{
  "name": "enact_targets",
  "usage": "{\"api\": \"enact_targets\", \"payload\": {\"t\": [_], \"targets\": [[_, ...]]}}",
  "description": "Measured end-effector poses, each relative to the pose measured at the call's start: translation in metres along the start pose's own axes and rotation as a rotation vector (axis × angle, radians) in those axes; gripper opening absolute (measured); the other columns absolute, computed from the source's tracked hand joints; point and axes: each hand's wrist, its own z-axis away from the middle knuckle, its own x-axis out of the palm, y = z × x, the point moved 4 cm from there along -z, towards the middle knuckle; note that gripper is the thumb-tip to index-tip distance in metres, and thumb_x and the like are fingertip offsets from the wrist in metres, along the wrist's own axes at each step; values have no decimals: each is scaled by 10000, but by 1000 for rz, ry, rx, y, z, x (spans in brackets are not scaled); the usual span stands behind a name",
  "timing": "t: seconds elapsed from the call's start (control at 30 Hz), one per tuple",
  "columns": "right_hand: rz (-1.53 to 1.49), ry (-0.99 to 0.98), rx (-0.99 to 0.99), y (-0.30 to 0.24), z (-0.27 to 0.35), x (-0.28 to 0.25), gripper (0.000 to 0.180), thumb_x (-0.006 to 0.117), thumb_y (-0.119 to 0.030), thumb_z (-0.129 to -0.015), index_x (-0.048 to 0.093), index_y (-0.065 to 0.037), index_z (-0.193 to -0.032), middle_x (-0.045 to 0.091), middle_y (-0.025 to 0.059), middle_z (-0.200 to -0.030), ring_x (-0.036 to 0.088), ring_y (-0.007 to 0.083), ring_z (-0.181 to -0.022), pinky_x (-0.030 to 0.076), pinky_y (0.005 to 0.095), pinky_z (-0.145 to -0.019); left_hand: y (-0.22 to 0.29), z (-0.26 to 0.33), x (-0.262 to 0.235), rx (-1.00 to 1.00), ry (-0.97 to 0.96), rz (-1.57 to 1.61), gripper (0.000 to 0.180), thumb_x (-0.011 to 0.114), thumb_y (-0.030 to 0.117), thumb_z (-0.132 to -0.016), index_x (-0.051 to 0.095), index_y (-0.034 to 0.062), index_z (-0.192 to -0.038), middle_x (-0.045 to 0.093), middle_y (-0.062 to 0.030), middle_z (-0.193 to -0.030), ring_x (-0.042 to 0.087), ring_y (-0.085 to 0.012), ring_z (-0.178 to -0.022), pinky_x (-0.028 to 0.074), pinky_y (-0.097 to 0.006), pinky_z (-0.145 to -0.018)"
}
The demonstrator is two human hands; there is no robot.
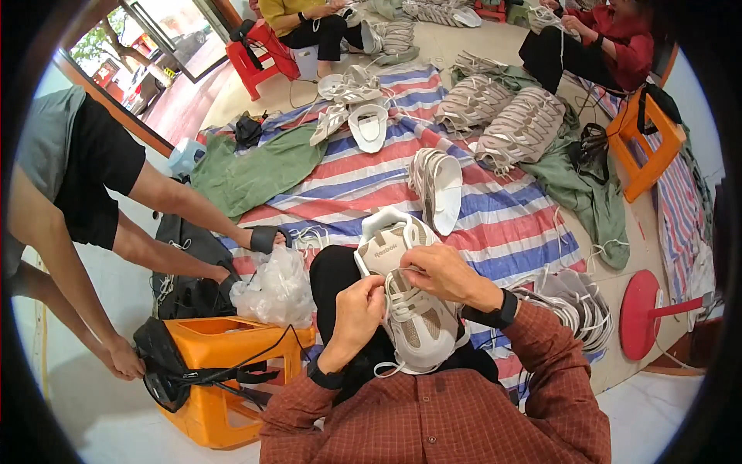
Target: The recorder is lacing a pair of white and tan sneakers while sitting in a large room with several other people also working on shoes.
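A: Where's the shoe (416,321)?
B: Centre of frame, a bit low, over the person's lap. Toe at the bottom, collar at the top. Long axis near vertical, top leaning slightly left.

A: Grips?
B: Right hand (446,272): thumb and finger closed on the lace (393,272), above the lacing rows. Left hand (353,319): fingertips pinched narrow at the shoe's left edge. Can't tell if lace is between them.

A: Which is nearer?
B: Right, I'd say. It reaches over the shoe from the right, fingertips by the tongue. Left sits lower, just beside the rows. Toe lies below both.

A: So the relation that matters?
B: My read: pinches face each other across the long axis, barely apart. Any pull goes sideways to the shoe. Loose lace loop (380,371) hangs left of the toe, clear of both hands.
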Motion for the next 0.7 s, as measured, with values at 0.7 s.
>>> {"api": "enact_targets", "payload": {"t": [0.7], "targets": [[-65, -30, 66, -7, 0, -2, 106, 594, -85, -769, 569, -33, -859, 567, 137, -687, 578, 294, -637, 439, 363, -550, 11, -12, 5, 96, 94, -442, 87, 601, 103, -711, 599, 17, -710, 595, -147, -635, 599, -294, -582, 457, -371, -531]]}}
